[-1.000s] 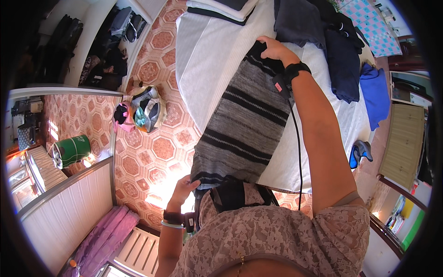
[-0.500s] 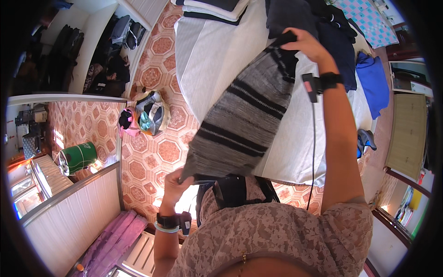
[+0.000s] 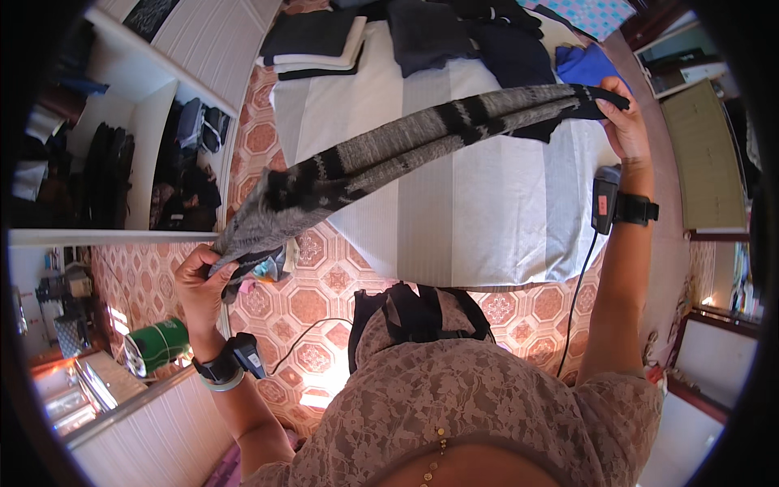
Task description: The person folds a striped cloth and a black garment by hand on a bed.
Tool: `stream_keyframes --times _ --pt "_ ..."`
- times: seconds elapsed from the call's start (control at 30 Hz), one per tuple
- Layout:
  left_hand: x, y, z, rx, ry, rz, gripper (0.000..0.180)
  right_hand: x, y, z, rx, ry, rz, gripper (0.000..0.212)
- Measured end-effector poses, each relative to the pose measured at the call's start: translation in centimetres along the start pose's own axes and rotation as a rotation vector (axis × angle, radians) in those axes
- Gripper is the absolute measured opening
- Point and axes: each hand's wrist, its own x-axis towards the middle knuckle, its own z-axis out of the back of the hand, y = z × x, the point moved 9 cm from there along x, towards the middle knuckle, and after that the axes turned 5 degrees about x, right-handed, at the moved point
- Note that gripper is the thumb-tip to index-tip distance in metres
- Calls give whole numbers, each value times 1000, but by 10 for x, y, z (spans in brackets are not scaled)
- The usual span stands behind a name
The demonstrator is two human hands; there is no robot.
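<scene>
A grey and black striped knit sweater (image 3: 389, 142) hangs stretched between my hands, drawn into a long narrow band that slants up to the right. My left hand (image 3: 203, 280) pinches its lower end, off the near left side of the bed (image 3: 454, 219). At the upper right, my right hand (image 3: 626, 134) grips the dark other end above the bed. The bed has a white and grey striped cover. Both wrists carry black straps with small devices.
A stack of folded clothes (image 3: 312, 45) lies at the bed's far left. Beside it are a dark grey folded garment (image 3: 426, 36), a navy one (image 3: 511, 57) and a blue one (image 3: 583, 63). Open wardrobe shelves (image 3: 134, 93) stand left; a green drum (image 3: 156, 347) is at lower left.
My hands have spread apart, left hand to the left and up, right hand to the right and down. The sweater went from a broad panel to a narrow stretched band. The view has shifted.
</scene>
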Motion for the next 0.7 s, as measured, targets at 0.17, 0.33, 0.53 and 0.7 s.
stream_keyframes --times 0.17,0.33,0.53,0.7 --pt "-1 -20 -51 -210 289 173 20 -97 54 50 -140 -250 23 20" --pt "25 -29 -113 27 676 156 24 -167 56 89 -300 -407 -101 20" --pt "97 44 -249 7 826 212 21 -170 -76 202 -553 -489 -410 33" --pt "115 165 -237 492 400 -35 52 -243 -195 267 -654 -659 -663 55"
